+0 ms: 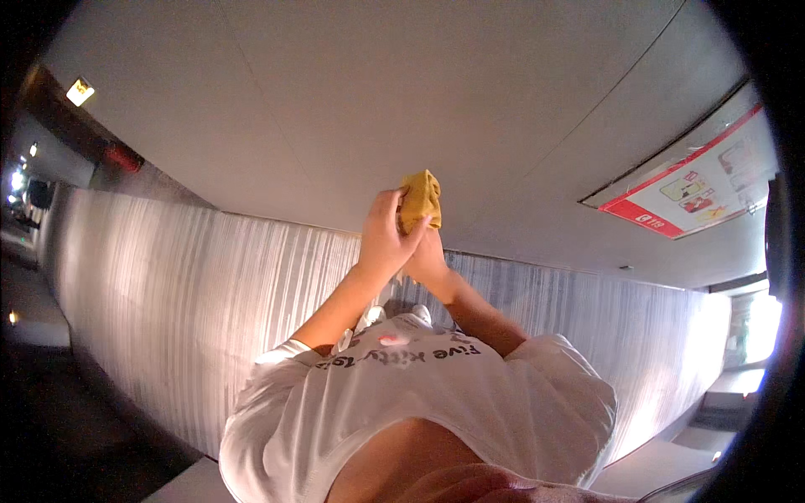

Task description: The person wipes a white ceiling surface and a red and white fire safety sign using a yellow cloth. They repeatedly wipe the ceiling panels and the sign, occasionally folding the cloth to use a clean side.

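Observation:
A folded yellow cloth (422, 200) is held up in front of me, close to the grey wall. My left hand (385, 234) grips it from the left side, fingers behind and thumb across its lower edge. Directly under the cloth, my right hand (430, 256) meets the left one and touches the cloth's lower end. The right fingers are mostly hidden behind the left hand and the cloth. From this view I cannot tell whether the cloth touches the wall.
The smooth wall (377, 88) with panel seams rises before me. A red-and-white sign (698, 182) is mounted on it at right. Below runs a streaked, shiny floor (188, 270), with my shoes (421, 312) near the wall's foot. A lit sign (80, 92) glows far left.

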Motion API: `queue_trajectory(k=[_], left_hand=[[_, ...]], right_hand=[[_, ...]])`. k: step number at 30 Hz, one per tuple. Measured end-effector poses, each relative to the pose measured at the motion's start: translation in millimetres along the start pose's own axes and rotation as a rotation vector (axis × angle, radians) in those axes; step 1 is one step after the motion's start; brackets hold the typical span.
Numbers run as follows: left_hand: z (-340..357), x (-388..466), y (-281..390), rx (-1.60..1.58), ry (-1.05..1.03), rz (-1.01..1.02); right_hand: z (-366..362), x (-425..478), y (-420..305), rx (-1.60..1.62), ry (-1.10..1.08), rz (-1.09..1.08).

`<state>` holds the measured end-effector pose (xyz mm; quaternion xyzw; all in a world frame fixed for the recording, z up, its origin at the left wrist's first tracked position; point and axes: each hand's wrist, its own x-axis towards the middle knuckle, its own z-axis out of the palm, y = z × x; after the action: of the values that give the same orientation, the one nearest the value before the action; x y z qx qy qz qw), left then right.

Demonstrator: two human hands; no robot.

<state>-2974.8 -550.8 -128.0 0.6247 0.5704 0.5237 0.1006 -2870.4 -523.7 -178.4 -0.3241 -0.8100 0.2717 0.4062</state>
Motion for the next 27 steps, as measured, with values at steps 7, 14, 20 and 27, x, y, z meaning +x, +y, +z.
queue_trajectory(k=[7,14,20,27], left_hand=[[27,-7,8,-0.102,0.054,-0.166],[27,-24,14,-0.516,0.223,-0.571],[-12,-40,-12,-0.679,0.397,-0.681],[0,-55,-7,-0.601,-0.373,-0.546]], right_hand=[[-45,-25,15,0.97,-0.022,0.428],[-120,-27,42,1.121,0.2,0.712],[-206,-15,69,0.927,0.333,0.558],[-243,7,18,0.643,-0.233,0.383]])
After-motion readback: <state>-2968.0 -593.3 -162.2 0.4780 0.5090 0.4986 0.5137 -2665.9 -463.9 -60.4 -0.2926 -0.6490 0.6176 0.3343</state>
